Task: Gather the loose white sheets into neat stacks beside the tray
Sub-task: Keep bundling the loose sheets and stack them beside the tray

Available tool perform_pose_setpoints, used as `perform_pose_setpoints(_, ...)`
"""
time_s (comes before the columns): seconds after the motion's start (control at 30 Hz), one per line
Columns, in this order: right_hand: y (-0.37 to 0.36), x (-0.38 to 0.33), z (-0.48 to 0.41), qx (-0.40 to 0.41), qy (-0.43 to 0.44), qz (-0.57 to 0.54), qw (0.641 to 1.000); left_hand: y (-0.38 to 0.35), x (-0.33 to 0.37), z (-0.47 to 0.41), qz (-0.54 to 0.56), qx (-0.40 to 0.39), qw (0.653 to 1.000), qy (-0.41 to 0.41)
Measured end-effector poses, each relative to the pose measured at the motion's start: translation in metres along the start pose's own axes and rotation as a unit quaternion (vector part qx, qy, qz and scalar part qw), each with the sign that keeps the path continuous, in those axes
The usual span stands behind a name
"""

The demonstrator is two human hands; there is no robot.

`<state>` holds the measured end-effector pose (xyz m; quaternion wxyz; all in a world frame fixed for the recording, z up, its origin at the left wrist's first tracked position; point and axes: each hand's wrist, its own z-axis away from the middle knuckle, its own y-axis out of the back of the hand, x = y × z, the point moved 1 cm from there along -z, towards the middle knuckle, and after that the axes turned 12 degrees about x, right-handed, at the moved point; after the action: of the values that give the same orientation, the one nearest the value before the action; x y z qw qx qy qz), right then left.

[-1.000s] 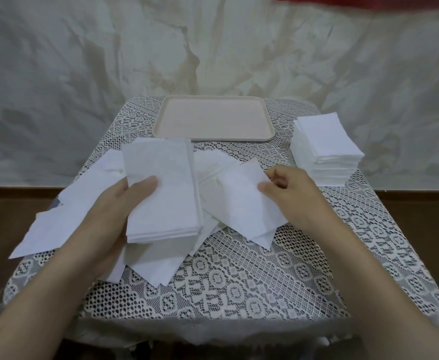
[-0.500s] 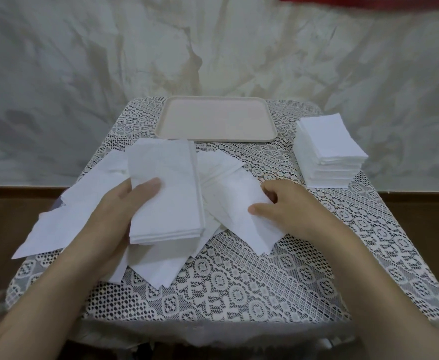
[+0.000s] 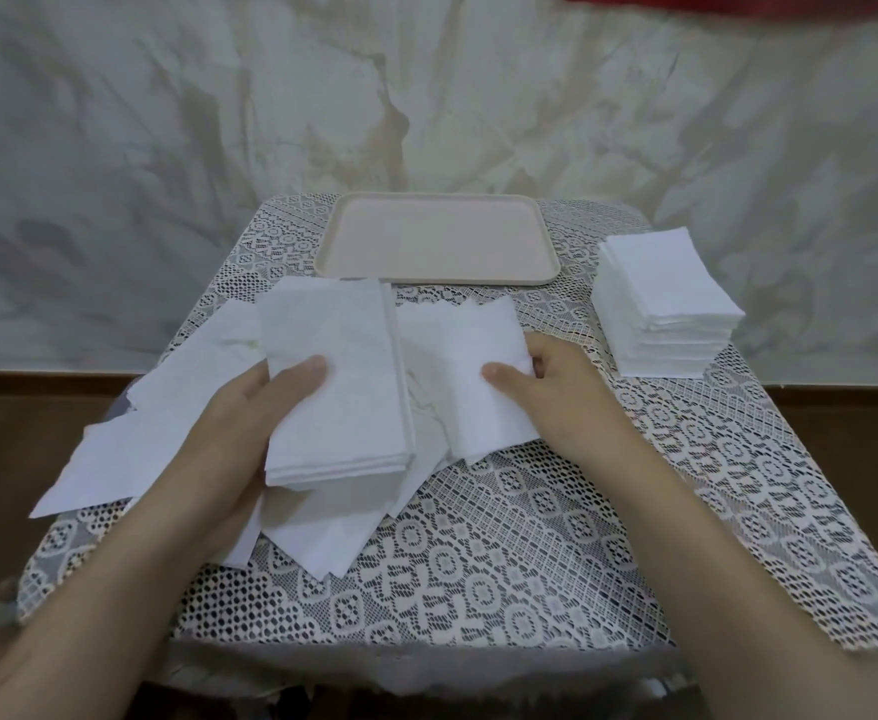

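Left grip [image 3: 249, 428] curled round a small sheet stack [image 3: 338, 387], centre-left of frame, thumb on top. Right grip [image 3: 556, 392] pinches one loose sheet [image 3: 483, 387] at centre. More loose sheets [image 3: 130, 449] fan out left on the table [image 3: 478, 563]. Tall finished stack [image 3: 670, 298] sits right of the tray [image 3: 436, 236], upper centre.

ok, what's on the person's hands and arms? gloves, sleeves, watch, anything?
Nothing worn that shows. The left hand and right hand are bare: no gloves, rings or bands. The left forearm and right forearm are bare down to the frame's edge, with no sleeve, watch or marking in view.
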<state>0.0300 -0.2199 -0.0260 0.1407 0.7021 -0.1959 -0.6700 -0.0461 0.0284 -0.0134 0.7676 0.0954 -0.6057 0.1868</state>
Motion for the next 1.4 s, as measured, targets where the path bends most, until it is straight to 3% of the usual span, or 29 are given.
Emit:
perform_pose_setpoints(0.13,-0.012,-0.008,0.006,-0.035,0.045,0.171,0.984,0.001,0.001,-0.002,-0.005,0.0,1.0,-0.006)
perform_pose_setpoints(0.37,-0.016,-0.015,0.015,-0.054,0.04,0.103,0.992,0.002,-0.001,-0.002,-0.005,0.001,1.0,-0.002)
perform_pose_setpoints(0.53,-0.029,-0.022,0.022,-0.045,0.111,0.235,0.965,0.001,-0.002,-0.002,0.005,-0.002,1.0,-0.001)
perform_pose_setpoints(0.67,-0.035,-0.023,0.019,-0.036,0.127,0.273,0.953,0.001,-0.001,-0.001,0.006,-0.001,1.0,-0.003)
perform_pose_setpoints(1.13,0.007,-0.007,0.014,-0.098,0.062,0.21,0.971,0.0,0.001,-0.004,-0.012,0.002,1.0,0.004)
perform_pose_setpoints(1.4,0.026,-0.002,0.029,-0.094,-0.028,0.047,0.994,-0.009,-0.001,0.002,-0.018,-0.015,1.0,0.0)
